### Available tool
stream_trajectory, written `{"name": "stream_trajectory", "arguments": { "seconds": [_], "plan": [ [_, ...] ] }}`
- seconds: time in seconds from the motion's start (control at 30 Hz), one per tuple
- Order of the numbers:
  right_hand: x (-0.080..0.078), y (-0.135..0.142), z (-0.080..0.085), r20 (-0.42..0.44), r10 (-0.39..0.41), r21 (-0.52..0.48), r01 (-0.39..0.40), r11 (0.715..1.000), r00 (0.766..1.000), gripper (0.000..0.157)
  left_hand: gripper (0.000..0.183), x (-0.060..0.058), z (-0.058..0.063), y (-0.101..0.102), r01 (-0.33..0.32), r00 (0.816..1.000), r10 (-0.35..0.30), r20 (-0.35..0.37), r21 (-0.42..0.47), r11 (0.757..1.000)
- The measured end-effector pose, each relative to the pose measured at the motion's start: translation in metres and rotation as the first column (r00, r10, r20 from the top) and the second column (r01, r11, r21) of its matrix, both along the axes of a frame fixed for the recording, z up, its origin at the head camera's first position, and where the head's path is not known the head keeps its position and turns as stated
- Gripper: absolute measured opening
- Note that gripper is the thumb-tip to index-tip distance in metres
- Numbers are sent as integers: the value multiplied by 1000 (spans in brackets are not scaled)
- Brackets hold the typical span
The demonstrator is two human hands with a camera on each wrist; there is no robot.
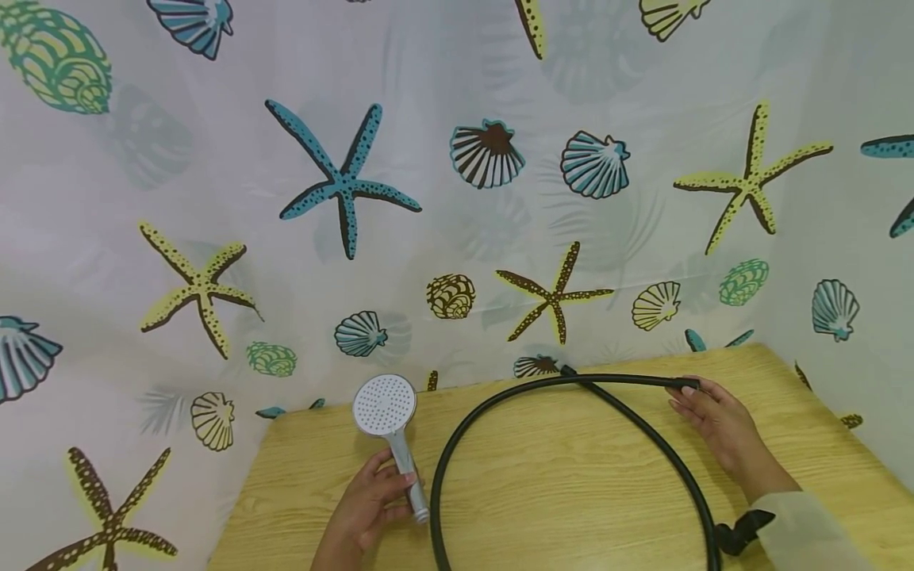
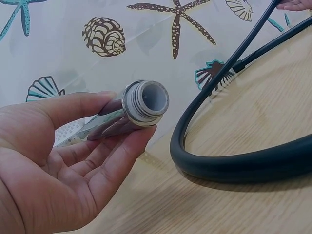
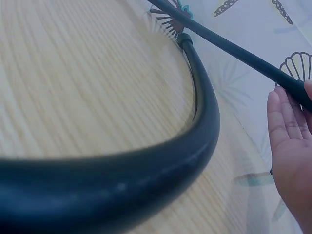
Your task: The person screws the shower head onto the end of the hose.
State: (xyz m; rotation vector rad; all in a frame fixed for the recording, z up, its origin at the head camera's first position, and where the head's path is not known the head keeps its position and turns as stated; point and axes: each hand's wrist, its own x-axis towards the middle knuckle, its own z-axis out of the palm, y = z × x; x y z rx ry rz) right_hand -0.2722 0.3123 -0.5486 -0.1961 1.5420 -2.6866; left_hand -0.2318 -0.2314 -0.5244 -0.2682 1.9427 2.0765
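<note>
My left hand (image 1: 371, 500) grips the handle of a shower head (image 1: 385, 406), whose round white spray face is up and towards me in the head view. In the left wrist view the threaded end (image 2: 150, 100) of its chrome handle points out past my fingertips, with an open bore. At the right, my right hand (image 1: 724, 432) holds one end of a black shower hose (image 1: 467, 428) between thumb and fingers. The hose loops across to the left beside the shower head, apart from it. Its other end (image 1: 567, 370) lies at the table's back edge.
A wood-grain table (image 1: 571, 468) lies under both hands. Behind and beside it hangs a pale curtain (image 1: 428, 238) printed with shells and starfish. A black bracket-like piece (image 1: 743, 533) sits near my right sleeve, against the hose.
</note>
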Motion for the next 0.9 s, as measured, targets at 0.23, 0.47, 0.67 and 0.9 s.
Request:
{"name": "stream_trajectory", "arguments": {
  "seconds": [0.23,0.47,0.67,0.9],
  "plan": [
    [1,0,1,9,6,-75,-5,997,1000,25,71,0,0,0,31,1000,-31,-6,10,999],
    [1,-2,3,-23,10,-90,-12,996,1000,26,69,-2,-3,0,39,999,-39,-13,20,999],
    [3,-4,3,-44,20,-112,-25,993,999,29,69,-3,-5,1,36,999,-35,-10,34,999],
    [3,-5,4,-41,14,-137,-19,990,999,32,71,-2,0,3,25,1000,-24,-7,50,998]
  ]
}}
